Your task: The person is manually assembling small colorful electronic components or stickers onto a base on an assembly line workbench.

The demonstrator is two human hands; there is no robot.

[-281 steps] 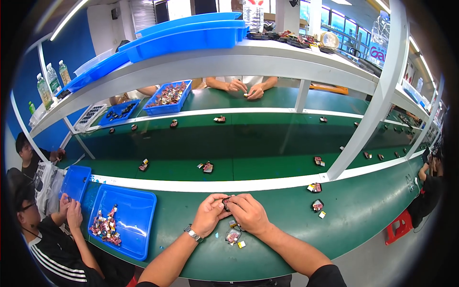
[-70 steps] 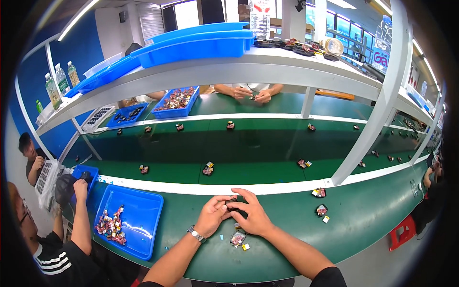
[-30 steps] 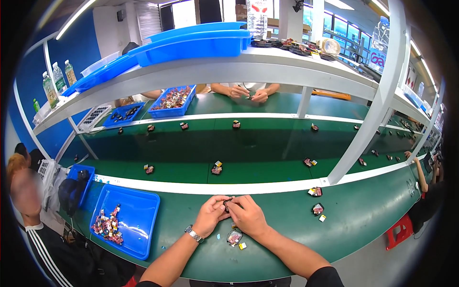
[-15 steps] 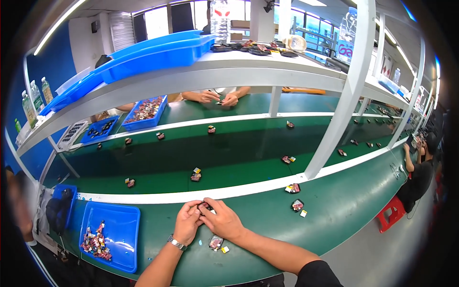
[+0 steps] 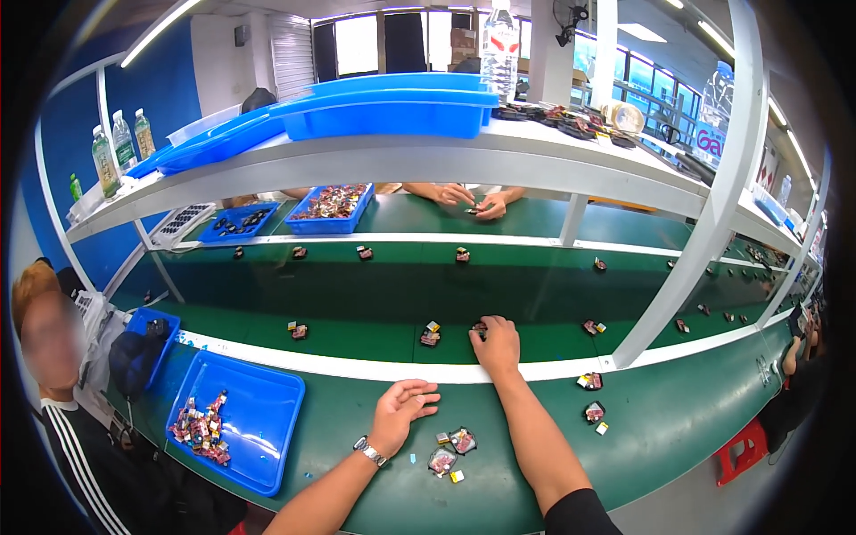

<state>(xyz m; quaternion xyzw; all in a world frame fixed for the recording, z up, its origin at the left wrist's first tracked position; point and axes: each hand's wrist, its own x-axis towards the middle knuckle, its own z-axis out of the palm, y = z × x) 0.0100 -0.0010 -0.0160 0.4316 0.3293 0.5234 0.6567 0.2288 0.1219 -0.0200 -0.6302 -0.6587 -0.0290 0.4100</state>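
Observation:
My left hand (image 5: 403, 416), with a watch on its wrist, hovers over the green bench, fingers loosely stretched and holding nothing. Reaching across the white rail, my right hand (image 5: 497, 346) closes its fingers on a small dark electronic assembly (image 5: 479, 331) at the green conveyor belt, mostly hidden under the fingertips. Between my forearms lie two small assemblies: one black-rimmed with red inside (image 5: 462, 440), and a paler one (image 5: 441, 460) beside it. Small yellow-and-white pieces lie next to them. To the left, a blue tray (image 5: 290, 406) holds a pile of small red and white components (image 5: 201, 430).
Similar assemblies (image 5: 430, 335) sit spaced along the belt (image 5: 374, 299). A white rail (image 5: 357, 366) and slanted post (image 5: 704, 241) border it; a shelf (image 5: 401, 153) with blue trays and bottles spans above. Another person's hands (image 5: 473, 201) work opposite; a seated person (image 5: 67, 392) is at left.
My hands have parted: the right moved forward to the belt, the left stayed back over the bench, now empty. A second assembly now lies beside the paler one. The view swung left.

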